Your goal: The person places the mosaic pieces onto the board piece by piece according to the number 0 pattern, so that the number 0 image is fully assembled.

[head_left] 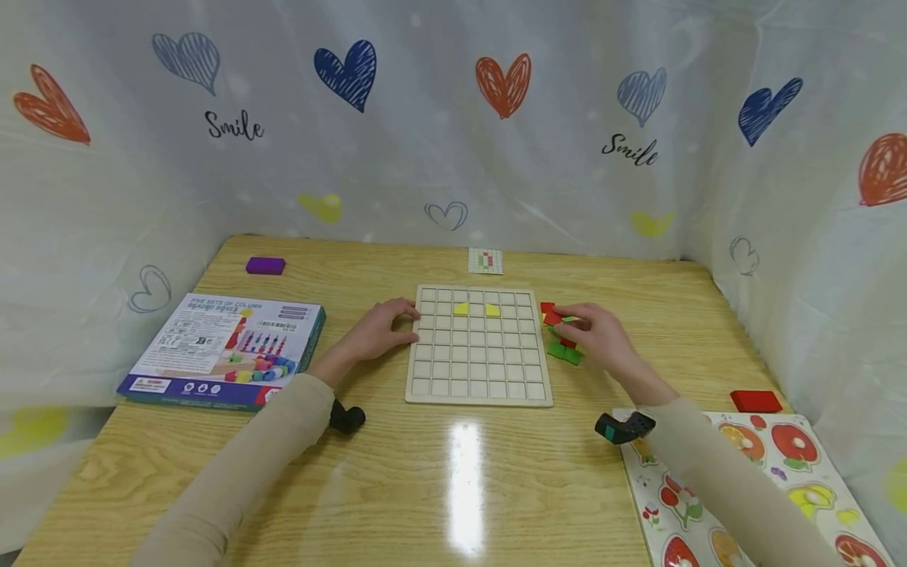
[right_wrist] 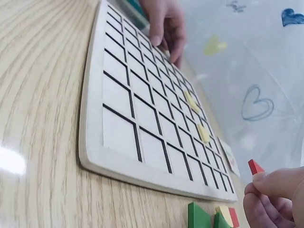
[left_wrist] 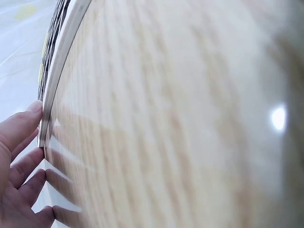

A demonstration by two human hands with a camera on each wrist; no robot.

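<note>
A pale wooden grid board [head_left: 479,399] lies flat in front of me. Two small yellow pieces [head_left: 461,309] sit in separate cells of its second row from the far edge. My left hand [head_left: 377,331] rests at the board's left edge, thumb and fingers spread along it. Just off the right side, my right hand [head_left: 601,337] pinches a red tile [right_wrist: 255,166] between thumb and fingers, raised above a loose pile. Green tiles [head_left: 564,353] lie in that pile, with red and yellow pieces partly hidden by the hand.
Behind the board is a small printed pattern card [head_left: 485,261]. A boxed bead set [head_left: 227,346] lies at left, near a purple block [head_left: 265,265]. At right are a fruit picture board [head_left: 768,472], partly under my forearm, and a red block [head_left: 756,402]. A curtain surrounds the table.
</note>
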